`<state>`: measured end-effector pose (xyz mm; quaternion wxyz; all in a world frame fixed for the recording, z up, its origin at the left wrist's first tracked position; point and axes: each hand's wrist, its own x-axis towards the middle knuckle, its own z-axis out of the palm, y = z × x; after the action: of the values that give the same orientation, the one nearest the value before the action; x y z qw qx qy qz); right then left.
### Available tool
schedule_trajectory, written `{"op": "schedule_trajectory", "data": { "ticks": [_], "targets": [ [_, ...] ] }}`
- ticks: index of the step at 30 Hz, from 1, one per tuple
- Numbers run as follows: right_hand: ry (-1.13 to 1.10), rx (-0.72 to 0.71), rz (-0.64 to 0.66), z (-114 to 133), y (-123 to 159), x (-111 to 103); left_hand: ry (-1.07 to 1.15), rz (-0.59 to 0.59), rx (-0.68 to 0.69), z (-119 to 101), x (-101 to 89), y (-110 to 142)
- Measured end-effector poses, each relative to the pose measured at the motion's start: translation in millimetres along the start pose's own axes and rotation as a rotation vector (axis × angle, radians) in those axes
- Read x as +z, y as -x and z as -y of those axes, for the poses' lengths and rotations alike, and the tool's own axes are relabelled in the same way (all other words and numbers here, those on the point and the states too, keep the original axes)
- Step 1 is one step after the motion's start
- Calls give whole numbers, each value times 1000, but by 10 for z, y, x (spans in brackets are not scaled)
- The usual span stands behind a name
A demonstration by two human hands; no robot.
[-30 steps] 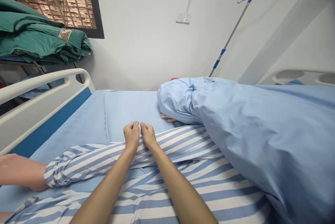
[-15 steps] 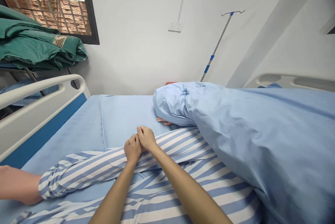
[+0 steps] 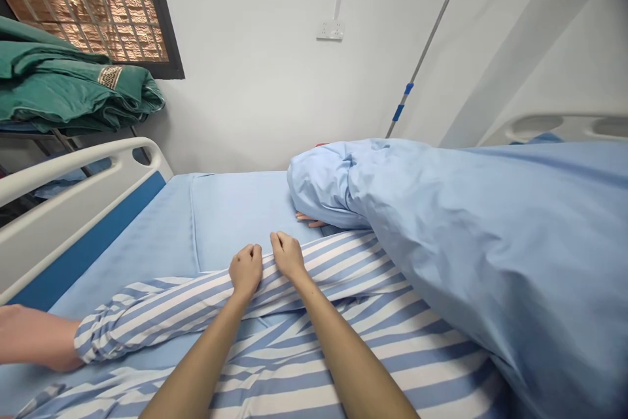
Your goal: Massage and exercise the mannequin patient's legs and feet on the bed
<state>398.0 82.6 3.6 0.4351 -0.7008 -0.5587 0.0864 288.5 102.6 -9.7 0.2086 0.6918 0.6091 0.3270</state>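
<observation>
Striped blue-and-white cloth trousers (image 3: 196, 301) lie on flat blue sheeting (image 3: 240, 210) and, seemingly, under the bulky light-blue cloth quilt (image 3: 466, 229) (right, before the thin metal pole (image 3: 430, 40)).

Single head cam, aimed forward and down over pretty close bare forearms (image 3: 342, 342), across a light-blue-sheeted bed (image 3: 240, 210) toward a white wall (image 3: 245, 79).

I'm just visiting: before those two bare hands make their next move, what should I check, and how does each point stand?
1. Hands apart: ok; a gap shows between the left hand and right hand.
2. Fingers curled in: ok; both hands are fists.
3. Hands over the far striped trouser leg: ok.
4. Fists touching the cloth: cannot tell from this one view.
5. Blue cover clear of both fists: ok; it lies to their right.
6. Lying figure's hand fully visible: not ok; only some fingers show under the cover.
</observation>
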Motion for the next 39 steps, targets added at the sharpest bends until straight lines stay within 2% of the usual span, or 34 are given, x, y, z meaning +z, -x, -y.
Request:
{"op": "schedule_trajectory", "data": {
  "ticks": [4, 8, 10, 12, 15, 18, 20, 23, 25, 29, 31, 35, 39],
  "targets": [
    [-77, 12, -3, 9, -10, -35, 134, 12, -31, -99, -63, -70],
    [-172, 39, -17, 1, -31, -47, 445, -13, -23, -390, -117, -160],
    [-235, 68, -19, 0, -48, -50, 585, -25, -13, -531, -77, -169],
    [-290, 99, -14, -1, -66, -47, 628, -39, -56, -601, 23, -136],
    [-321, 146, -15, -8, -87, -32, 468, -72, -90, -562, 212, -35],
    [-260, 172, -37, -5, -93, -45, 268, -63, -17, -468, 321, 40],
    [-122, 124, -49, 20, -82, -92, 201, -25, 7, -437, 327, 54],
    [139, -31, -56, 100, -47, -226, 152, 40, 16, -443, 291, 52],
    [237, -120, -65, 172, -24, -343, 122, 67, 14, -466, 273, 55],
    [195, -158, -133, 306, -23, -572, 48, 70, -35, -519, 268, 74],
    [129, -167, -109, 309, -42, -640, 5, 71, -61, -541, 274, 79],
    [90, -158, 19, 71, -71, -603, -43, 46, -42, -561, 297, 82],
    [51, -19, -14, -257, -70, -437, -46, 22, -18, -551, 320, 94]
  ]
}}
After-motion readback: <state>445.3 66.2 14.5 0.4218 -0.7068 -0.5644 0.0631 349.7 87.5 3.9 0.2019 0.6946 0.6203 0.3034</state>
